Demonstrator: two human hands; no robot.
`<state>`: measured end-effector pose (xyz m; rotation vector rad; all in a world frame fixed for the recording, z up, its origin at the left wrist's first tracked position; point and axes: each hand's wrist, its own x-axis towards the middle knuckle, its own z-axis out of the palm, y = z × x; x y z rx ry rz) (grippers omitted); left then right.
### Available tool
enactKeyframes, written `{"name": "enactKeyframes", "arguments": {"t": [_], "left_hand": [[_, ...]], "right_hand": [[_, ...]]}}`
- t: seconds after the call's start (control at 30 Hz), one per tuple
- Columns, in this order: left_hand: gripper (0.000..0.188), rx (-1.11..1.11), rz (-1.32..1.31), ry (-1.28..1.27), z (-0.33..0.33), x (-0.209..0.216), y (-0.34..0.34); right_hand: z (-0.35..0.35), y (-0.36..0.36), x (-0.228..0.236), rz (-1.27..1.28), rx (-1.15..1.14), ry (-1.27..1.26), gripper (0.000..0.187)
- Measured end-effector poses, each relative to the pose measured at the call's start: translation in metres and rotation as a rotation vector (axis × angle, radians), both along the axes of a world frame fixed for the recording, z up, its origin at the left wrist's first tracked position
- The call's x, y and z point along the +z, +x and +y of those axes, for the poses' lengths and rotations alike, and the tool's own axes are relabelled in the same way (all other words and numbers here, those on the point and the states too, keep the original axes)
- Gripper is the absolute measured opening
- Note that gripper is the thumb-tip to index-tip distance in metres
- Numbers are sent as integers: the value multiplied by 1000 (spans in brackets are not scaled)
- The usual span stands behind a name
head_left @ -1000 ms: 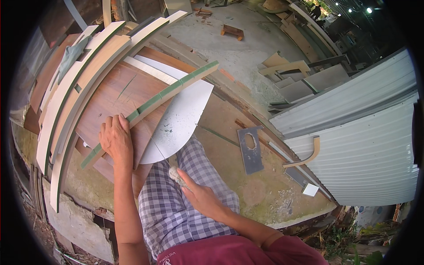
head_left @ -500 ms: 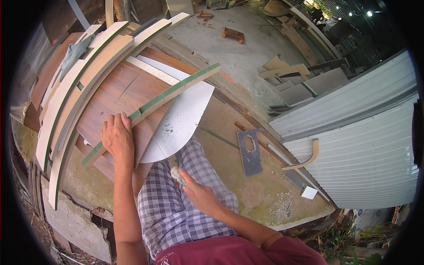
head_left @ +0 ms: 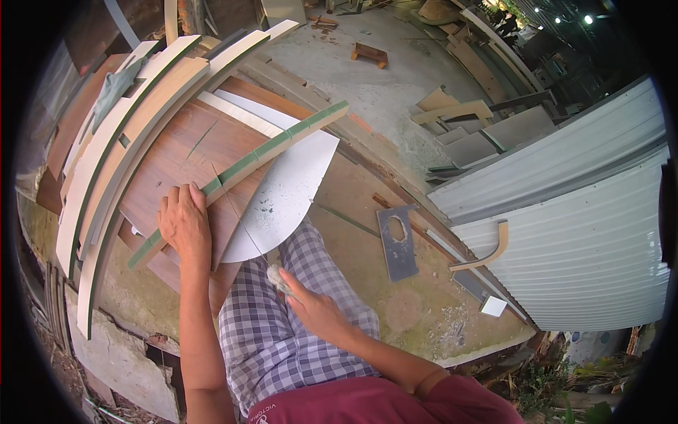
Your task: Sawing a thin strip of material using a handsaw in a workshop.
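A long wooden strip (head_left: 261,152) with a green face lies slantwise across a brown wood-grain board (head_left: 166,152). Several thin cross lines mark its green side. My left hand (head_left: 185,222) is closed over the strip near its lower left end, pressing it against the board. In my right hand (head_left: 311,309), above my lap, is the pale, rough-looking handle of a hand saw (head_left: 277,278). Its thin blade, seen nearly edge-on, reaches up and left to the strip, just right of my left fingers. Beneath the strip, a white sheet (head_left: 289,191) carries greenish dust.
Curved wooden pieces (head_left: 127,138) are stacked at the left, a grey cloth (head_left: 116,88) on top. Right of my knees lie a dark plate with a hole (head_left: 397,244) and a curved wooden piece (head_left: 494,254) by corrugated metal sheeting (head_left: 565,261). A small wooden stool (head_left: 370,54) stands farther off.
The saw has moved slightly up and left with my right hand, and its blade now shows across the strip's green side. My left hand keeps its hold on the strip.
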<state>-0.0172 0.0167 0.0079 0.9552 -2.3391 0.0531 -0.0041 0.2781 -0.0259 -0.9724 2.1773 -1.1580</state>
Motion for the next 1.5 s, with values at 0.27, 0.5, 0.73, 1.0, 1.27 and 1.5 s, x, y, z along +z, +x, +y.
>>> {"name": "enactKeyframes", "arguments": {"t": [0.27,0.5,0.73,1.0,1.27,1.5], "left_hand": [[24,-41,17,-15,4,-2,-5],[23,-14,1,-6,0,0,0],[21,-24,12,-26,-1,-1,2],[23,-68,82,-53,1,-1,-3],[21,-50,92,-63,-1,-4,2],[20,-81,100,-69,2,-1,-3]], "right_hand": [[-53,-38,23,110,-50,-158,61],[-18,-9,8,27,-6,-58,63],[-14,-10,14,-46,-18,-87,64],[-54,-40,29,31,-16,-39,64],[-7,-7,3,117,-50,-229,62],[-62,-43,24,140,-46,-165,58]]}}
